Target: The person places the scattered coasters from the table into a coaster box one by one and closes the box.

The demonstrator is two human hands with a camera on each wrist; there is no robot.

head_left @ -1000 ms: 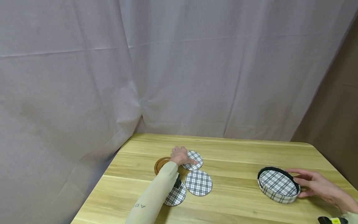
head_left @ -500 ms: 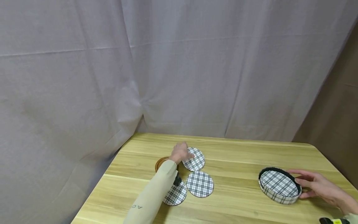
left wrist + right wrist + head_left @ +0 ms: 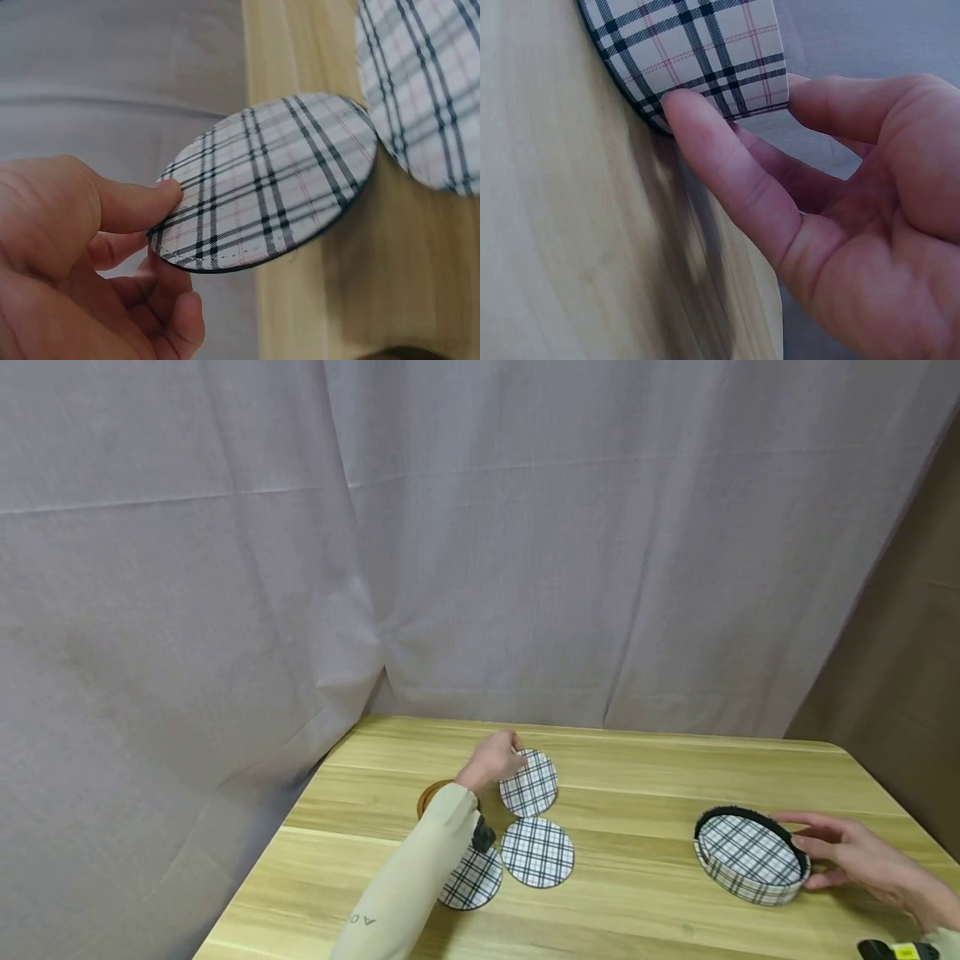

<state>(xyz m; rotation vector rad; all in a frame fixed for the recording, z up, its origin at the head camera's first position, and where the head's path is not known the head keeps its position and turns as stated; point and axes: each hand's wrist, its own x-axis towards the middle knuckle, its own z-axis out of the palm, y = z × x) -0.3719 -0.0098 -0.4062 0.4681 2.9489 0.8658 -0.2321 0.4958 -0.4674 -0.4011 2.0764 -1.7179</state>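
My left hand (image 3: 495, 758) pinches the near edge of a round plaid coaster (image 3: 262, 187), thumb on top and fingers beneath. That coaster tilts up at the held edge, while its far edge stays low beside a second plaid coaster (image 3: 537, 853). Partly behind my left forearm lies a third plaid coaster (image 3: 472, 881). Over at the right, my right hand (image 3: 862, 860) grips the side of a shallow round plaid holder (image 3: 753, 885) with a black fuzzy rim. A plaid round surface shows inside it.
A round brown wooden piece (image 3: 427, 797) lies left of the coasters, mostly covered by my left sleeve (image 3: 420, 868). All this is on a wood-grain table (image 3: 630, 860), with grey curtains (image 3: 525, 568) hanging along its back and left sides.
My left hand has moved slightly away and right, from lying over the far coaster to pinching its edge and tilting it up. The right hand and the holder stay nearly still.
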